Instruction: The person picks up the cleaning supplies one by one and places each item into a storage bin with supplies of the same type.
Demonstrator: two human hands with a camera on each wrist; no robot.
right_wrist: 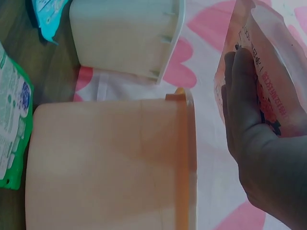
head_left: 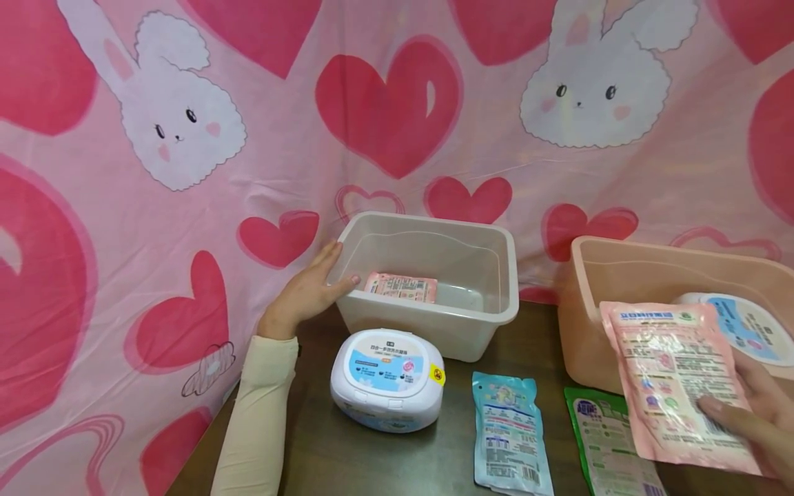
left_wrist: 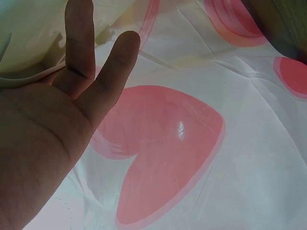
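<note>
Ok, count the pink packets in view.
2: one pink packet in the right hand, another packet inside the grey bin. More may be hidden in the peach bin.

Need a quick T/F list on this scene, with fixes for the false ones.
1. The right hand holds a pink pouch. True.
2. The left hand touches the peach bin. False: it touches the gray bin.
3. Another pink pouch lies inside the gray bin. True.
4. The light-blue pouch lies inside the gray bin. False: it lies on the table.
5. The green pouch lies right of the light-blue pouch. True.
</note>
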